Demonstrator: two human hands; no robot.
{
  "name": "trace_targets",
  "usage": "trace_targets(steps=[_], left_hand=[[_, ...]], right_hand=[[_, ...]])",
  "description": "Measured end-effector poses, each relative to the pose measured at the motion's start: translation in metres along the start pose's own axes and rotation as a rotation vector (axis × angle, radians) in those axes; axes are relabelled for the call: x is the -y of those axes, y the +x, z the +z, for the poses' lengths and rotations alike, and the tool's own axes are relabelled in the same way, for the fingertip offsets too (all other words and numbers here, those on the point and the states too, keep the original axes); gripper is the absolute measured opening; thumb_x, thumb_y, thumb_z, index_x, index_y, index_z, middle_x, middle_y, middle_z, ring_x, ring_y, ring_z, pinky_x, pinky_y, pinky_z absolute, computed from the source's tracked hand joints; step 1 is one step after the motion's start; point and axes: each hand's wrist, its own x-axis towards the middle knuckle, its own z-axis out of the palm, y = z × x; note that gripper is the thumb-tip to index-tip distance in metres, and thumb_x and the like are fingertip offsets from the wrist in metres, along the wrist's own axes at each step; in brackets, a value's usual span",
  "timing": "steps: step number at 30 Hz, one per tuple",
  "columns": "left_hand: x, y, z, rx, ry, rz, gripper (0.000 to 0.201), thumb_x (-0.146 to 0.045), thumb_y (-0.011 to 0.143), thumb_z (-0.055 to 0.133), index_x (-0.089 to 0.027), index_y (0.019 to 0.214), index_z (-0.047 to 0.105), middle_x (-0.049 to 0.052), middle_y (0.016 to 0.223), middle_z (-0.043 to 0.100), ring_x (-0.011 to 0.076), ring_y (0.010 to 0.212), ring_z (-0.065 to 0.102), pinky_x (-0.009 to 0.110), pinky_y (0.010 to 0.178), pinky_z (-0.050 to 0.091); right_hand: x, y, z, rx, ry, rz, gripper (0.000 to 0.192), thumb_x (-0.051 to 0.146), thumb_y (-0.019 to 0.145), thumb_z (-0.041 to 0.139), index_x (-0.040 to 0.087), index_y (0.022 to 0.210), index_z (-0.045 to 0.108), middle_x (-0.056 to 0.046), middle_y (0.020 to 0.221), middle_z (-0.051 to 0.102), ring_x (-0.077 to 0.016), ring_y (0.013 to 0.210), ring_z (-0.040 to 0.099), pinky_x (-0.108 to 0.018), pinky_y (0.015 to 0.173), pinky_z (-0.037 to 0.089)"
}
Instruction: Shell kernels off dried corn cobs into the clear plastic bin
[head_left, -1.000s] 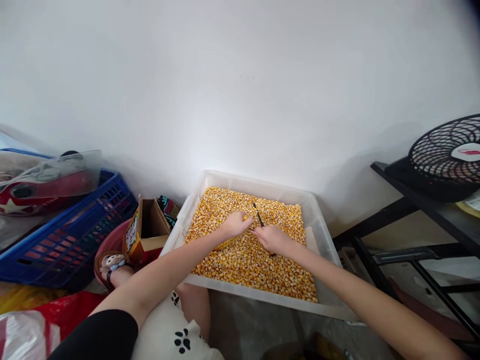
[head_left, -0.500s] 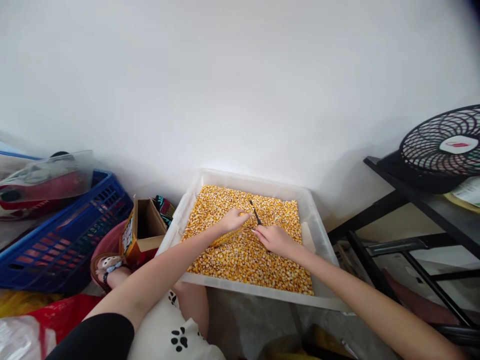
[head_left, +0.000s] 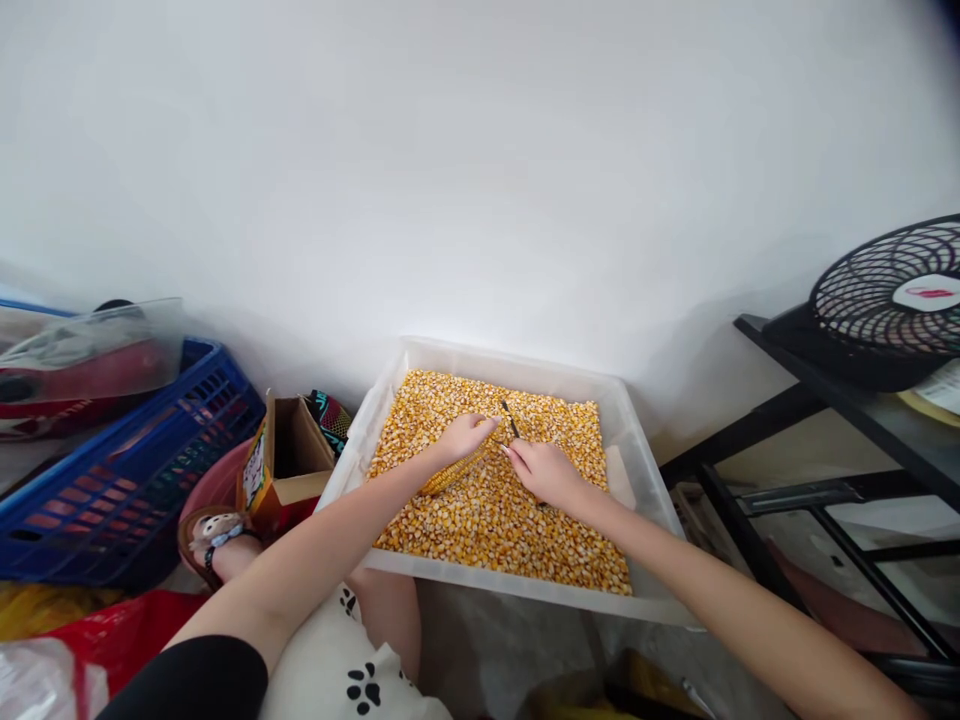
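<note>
A plain white wall (head_left: 480, 150) rises behind; a black metal shelf (head_left: 847, 400) stands at right.

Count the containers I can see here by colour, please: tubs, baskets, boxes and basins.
Clear plastic tub, full of corn kernels: 1
Blue basket: 1
Brown cardboard box: 1
Pink basin: 1
Total: 4
The left hand holds a corn cob over the tub; the right hand holds a thin black tool.
</note>
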Motion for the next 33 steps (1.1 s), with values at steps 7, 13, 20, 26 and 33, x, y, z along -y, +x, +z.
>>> trace_targets(steps=[7, 13, 20, 26, 33], left_hand=[[-0.001, -0.002, -0.001, -0.015, 0.001, 0.001, 0.049, -0.057, 0.08, 0.033, -0.017, 0.056, 0.047, -0.001, 0.055, 0.046, 0.0154, 0.061, 0.048, 0.026, 0.06, 0.035], [-0.006, -0.005, -0.003, -0.04, 0.076, -0.005, 0.049, -0.055, 0.082, 0.031, -0.016, 0.059, 0.051, 0.0, 0.056, 0.049, 0.0159, 0.061, 0.05, 0.026, 0.061, 0.036], [-0.003, -0.006, 0.01, -0.087, 0.28, -0.039, 0.05, -0.052, 0.084, 0.03, -0.014, 0.073, 0.06, 0.009, 0.072, 0.063, 0.0203, 0.07, 0.058, 0.028, 0.065, 0.04], [-0.007, -0.01, 0.014, -0.037, 0.344, -0.022, 0.049, -0.051, 0.085, 0.031, -0.014, 0.074, 0.061, 0.011, 0.072, 0.065, 0.0219, 0.07, 0.06, 0.029, 0.063, 0.04], [-0.016, -0.023, 0.034, 0.03, 0.546, 0.042, 0.049, -0.05, 0.084, 0.033, -0.013, 0.087, 0.064, 0.015, 0.078, 0.066, 0.027, 0.075, 0.063, 0.033, 0.067, 0.044]], right_hand=[[0.0, -0.002, 0.001, 0.002, 0.01, -0.004, 0.036, 0.031, 0.096, 0.029, 0.017, 0.087, 0.061, -0.007, 0.077, 0.069, -0.0158, 0.066, 0.062, -0.025, 0.058, 0.03], [0.005, -0.002, 0.004, 0.006, 0.035, 0.032, 0.034, 0.029, 0.095, 0.03, 0.016, 0.087, 0.061, -0.008, 0.077, 0.069, -0.0158, 0.067, 0.062, -0.025, 0.058, 0.029], [0.013, 0.007, 0.01, 0.043, 0.109, 0.11, 0.034, 0.024, 0.092, 0.034, 0.015, 0.079, 0.064, -0.01, 0.08, 0.07, -0.0166, 0.069, 0.062, -0.026, 0.059, 0.03], [0.002, 0.0, 0.022, 0.05, 0.119, 0.01, 0.034, 0.025, 0.093, 0.033, 0.015, 0.08, 0.063, -0.009, 0.073, 0.069, -0.0154, 0.064, 0.06, -0.026, 0.056, 0.028], [-0.037, -0.016, 0.043, 0.122, -0.035, -0.284, 0.033, 0.027, 0.094, 0.032, 0.014, 0.088, 0.061, -0.01, 0.076, 0.066, -0.0158, 0.066, 0.059, -0.025, 0.06, 0.033]])
